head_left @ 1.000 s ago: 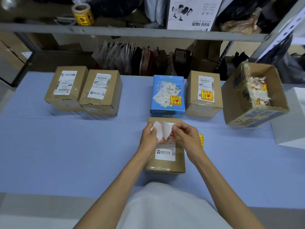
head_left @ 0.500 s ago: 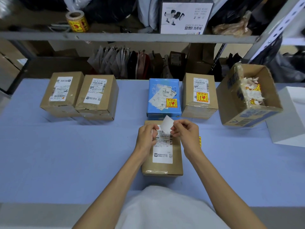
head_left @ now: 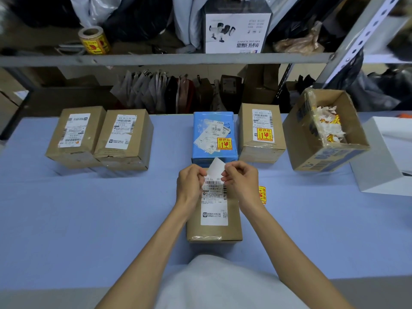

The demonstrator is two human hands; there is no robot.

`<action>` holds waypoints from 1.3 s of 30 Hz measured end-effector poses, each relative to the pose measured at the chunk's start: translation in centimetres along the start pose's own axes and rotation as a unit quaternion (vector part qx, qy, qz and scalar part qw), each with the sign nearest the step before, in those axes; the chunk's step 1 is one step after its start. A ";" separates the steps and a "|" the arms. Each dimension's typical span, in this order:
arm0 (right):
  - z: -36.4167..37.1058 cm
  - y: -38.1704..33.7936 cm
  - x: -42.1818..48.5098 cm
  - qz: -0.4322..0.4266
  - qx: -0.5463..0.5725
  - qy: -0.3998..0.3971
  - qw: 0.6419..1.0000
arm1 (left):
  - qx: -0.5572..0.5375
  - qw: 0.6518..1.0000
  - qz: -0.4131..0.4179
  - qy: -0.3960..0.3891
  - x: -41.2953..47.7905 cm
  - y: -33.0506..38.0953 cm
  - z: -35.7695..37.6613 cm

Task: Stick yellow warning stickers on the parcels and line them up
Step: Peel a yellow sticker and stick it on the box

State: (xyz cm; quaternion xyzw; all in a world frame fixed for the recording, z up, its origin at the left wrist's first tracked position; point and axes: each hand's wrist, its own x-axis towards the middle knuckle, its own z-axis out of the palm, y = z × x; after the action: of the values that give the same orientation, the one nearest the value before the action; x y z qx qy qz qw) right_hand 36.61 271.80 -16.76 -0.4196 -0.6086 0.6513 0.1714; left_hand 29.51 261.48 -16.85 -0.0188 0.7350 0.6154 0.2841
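A brown parcel (head_left: 214, 228) with a white shipping label lies in front of me on the blue table. Above its far end, my left hand (head_left: 189, 185) and my right hand (head_left: 242, 181) pinch a small white sticker sheet (head_left: 215, 168) between their fingertips. A loose yellow warning sticker (head_left: 262, 194) lies on the table just right of my right wrist. Behind stand a blue parcel (head_left: 214, 150) and a brown parcel (head_left: 260, 150), each bearing a yellow sticker. Two brown parcels (head_left: 75, 150) (head_left: 124, 152) at the left carry only white labels.
An open cardboard box (head_left: 323, 157) with peeled backing scraps stands tilted at the right, beside a white box (head_left: 383, 170). A roll of yellow stickers (head_left: 94, 41) sits on the metal shelf (head_left: 156, 59) above. The blue table (head_left: 89, 219) spreads wide at the left.
The white backing that showed as two spread flaps a second ago is now one small piece held up between the fingertips. The camera view has tilted slightly up.
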 end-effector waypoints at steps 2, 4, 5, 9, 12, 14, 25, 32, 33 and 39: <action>0.0 0.0 -0.1 0.000 -0.003 0.002 1.000 | 0.025 0.999 0.016 0.017 -0.6 0.2 0.0; 0.1 0.0 -0.1 0.001 -0.001 0.000 1.000 | 0.062 0.996 0.063 0.026 -1.1 0.3 0.1; 0.2 0.0 -0.2 0.002 0.002 0.000 1.000 | 0.078 0.992 0.092 0.023 -1.3 0.3 0.1; 0.4 0.1 -0.5 -0.002 0.000 0.019 1.000 | 0.170 0.963 0.206 -0.028 -1.2 -0.3 0.1; 0.6 0.2 -0.7 -0.006 -0.007 0.038 0.999 | 0.271 0.912 0.302 -0.060 -1.4 -0.9 0.5; 0.6 0.3 -0.7 -0.004 -0.016 0.043 0.999 | 0.315 0.886 0.337 -0.052 -1.5 -1.2 0.6; 0.8 0.7 -0.9 0.013 -0.019 0.050 0.998 | 0.358 0.873 0.331 -0.021 -1.3 -1.3 0.5; 0.8 0.6 -1.4 0.020 -0.015 0.062 0.998 | 0.401 0.847 0.349 -0.015 -1.3 -1.6 0.5; 0.7 0.7 -1.4 0.018 -0.018 0.060 0.998 | 0.404 0.846 0.348 -0.013 -1.3 -1.6 0.5; 0.6 1.0 -1.2 0.015 -0.022 0.047 0.999 | 0.432 0.820 0.376 -0.005 -1.1 -1.8 0.6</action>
State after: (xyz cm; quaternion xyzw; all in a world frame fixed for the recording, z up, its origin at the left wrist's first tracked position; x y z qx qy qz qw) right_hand 37.16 270.28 -17.34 -0.4623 -0.6079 0.6199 0.1804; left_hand 31.33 261.24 -18.06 0.3863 0.8741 0.2943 0.0134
